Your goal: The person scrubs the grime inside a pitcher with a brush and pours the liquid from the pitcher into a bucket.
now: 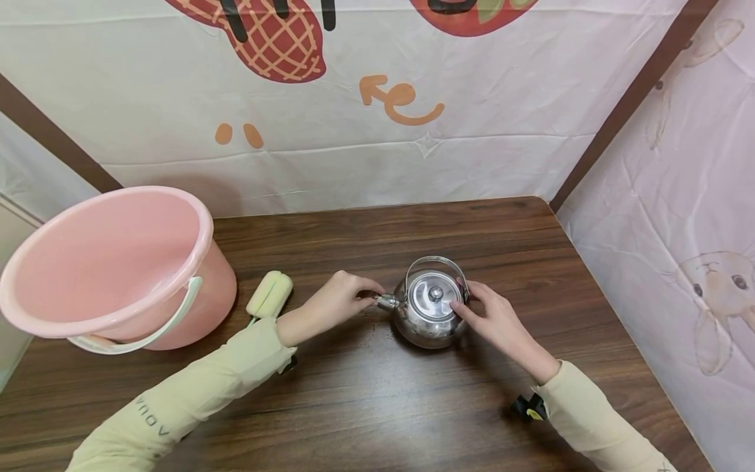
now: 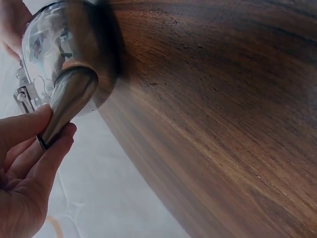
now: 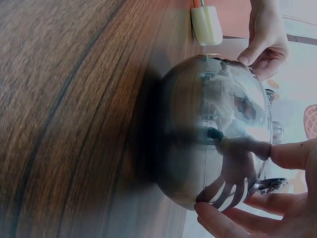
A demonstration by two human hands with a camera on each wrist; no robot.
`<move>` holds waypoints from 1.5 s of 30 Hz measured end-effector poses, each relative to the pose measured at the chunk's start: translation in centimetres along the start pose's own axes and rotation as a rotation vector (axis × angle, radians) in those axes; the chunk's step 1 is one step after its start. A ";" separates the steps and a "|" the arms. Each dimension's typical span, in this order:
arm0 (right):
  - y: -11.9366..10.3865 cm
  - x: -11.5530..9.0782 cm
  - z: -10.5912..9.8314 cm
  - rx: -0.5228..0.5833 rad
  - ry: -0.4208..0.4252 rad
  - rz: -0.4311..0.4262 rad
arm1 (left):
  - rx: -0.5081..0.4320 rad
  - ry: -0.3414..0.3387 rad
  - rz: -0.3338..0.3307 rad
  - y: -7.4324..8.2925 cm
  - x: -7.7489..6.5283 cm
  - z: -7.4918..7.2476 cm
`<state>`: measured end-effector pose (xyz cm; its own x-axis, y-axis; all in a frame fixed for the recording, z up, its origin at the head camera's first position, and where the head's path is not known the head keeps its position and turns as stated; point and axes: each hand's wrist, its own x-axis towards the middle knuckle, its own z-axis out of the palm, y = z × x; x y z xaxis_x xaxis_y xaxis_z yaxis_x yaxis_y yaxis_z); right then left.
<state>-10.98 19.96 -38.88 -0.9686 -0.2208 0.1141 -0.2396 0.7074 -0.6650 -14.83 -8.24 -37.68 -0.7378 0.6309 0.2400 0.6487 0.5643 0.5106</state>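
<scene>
A small shiny steel kettle [image 1: 427, 333] stands upright on the wooden table, its lid [image 1: 426, 307] on and its hoop handle [image 1: 435, 259] raised. My left hand [image 1: 335, 300] pinches the short spout [image 2: 73, 95] near its tip between thumb and fingers, as the left wrist view shows closely. On the opposite side, my right hand [image 1: 500, 326] holds the kettle's body, its thumb at the lid's edge and the other fingers spread around the side. The right wrist view shows those fingertips [image 3: 210, 218] touching the steel. Parts of the right fingers are hidden behind the kettle in the head view.
A large pink bucket [image 1: 221, 282] with a pale handle [image 1: 171, 328] stands at the table's left. Between it and my left forearm lies a pale yellow sponge brush [image 1: 270, 295]. Printed cloth [image 1: 330, 177] hangs behind the table and along its right side.
</scene>
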 end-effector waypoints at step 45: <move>-1.2 0.5 1.8 0.025 -0.050 -0.089 | 0.011 0.015 -0.038 -1.2 -2.7 -1.3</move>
<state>-11.07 17.77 -39.33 -0.9390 -0.3155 0.1371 -0.3221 0.6665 -0.6724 -13.84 -11.28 -37.86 -0.7648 0.6009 0.2324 0.6218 0.5940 0.5105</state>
